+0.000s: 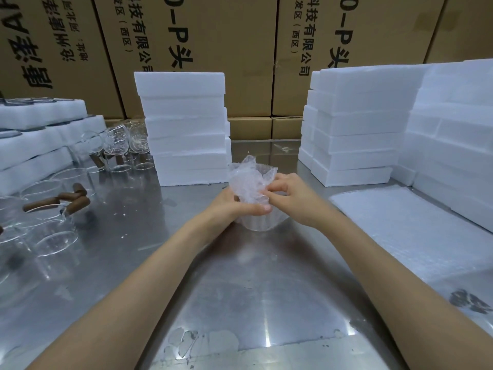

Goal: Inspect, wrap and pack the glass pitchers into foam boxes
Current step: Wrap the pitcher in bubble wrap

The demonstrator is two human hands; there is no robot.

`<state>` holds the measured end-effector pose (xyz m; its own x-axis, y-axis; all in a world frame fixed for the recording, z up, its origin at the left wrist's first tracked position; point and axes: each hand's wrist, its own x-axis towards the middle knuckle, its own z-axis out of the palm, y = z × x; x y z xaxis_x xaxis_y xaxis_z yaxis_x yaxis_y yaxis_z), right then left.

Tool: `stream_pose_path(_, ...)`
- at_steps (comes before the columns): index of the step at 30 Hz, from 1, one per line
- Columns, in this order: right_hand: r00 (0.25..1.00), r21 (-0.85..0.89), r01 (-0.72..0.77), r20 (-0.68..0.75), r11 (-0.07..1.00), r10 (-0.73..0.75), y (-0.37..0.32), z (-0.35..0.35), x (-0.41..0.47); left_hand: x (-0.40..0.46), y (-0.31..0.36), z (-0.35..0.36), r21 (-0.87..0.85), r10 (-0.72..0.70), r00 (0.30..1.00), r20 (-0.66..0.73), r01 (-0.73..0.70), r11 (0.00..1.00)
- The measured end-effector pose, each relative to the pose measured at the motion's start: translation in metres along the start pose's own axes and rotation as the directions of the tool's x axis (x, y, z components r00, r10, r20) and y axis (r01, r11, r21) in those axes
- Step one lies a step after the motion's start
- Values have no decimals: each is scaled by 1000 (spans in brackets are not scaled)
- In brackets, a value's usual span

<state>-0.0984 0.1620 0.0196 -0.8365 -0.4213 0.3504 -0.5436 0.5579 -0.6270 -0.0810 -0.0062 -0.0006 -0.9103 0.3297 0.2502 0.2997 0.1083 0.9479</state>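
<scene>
Both my hands are on one bubble-wrapped pitcher (252,194) at mid tabletop (240,289), just in front of the middle foam box stack (186,129). My left hand (237,206) is closed around the wrapped body from the left, thumb across the front. My right hand (288,190) pinches the bubble wrap near the top with its fingertips (266,192). Loose wrap sticks up above the rim and flares out at the base, where it touches the tabletop. Can't tell if the glass itself sits on the surface or is lifted slightly.

Unwrapped glass pitchers (53,209) with brown handles are clustered on the left, some upright, some on their sides. More foam boxes (357,129) are stacked at right, with a flat pile of bubble wrap sheets (400,231) in front of them. Cardboard cartons (213,49) line the back
</scene>
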Motion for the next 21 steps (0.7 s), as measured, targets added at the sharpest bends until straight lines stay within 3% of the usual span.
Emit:
stream_pose_path(4, 994, -80, -95, -51, 992, 92, 3, 0, -1, 0, 6, -5, 19, -41, 999, -14, 41, 999)
stream_pose_path(7, 994, -158, -104, -40, 982, 99, 3, 0, -1, 0, 12, -4, -42, 8, 991, -137, -14, 999)
stream_pose_path(9, 995, -221, -94, -32, 971, 90, 1, 1, -2, 0, 16, -3, 194, 150, 953, -263, -100, 976)
stream_pose_path(11, 996, -241, -87, -28, 967, 83, -1, 1, -3, -2, 17, 1, 488, 340, 905, -257, -183, 854)
stream_pose_path(13, 995, -206, -95, -48, 974, 87, -1, 1, -4, -3, 16, 4, 676, 420, 893, -163, -210, 707)
stream_pose_path(19, 940, -132, -12, -339, 991, -34, -5, -5, -7, -4, 15, 3, 874, 354, 933, 71, -229, 428)
stream_pose_path(21, 934, -123, 38, -348, 992, -79, -6, -5, -8, -3, 14, 6, 911, 322, 940, 114, -228, 343)
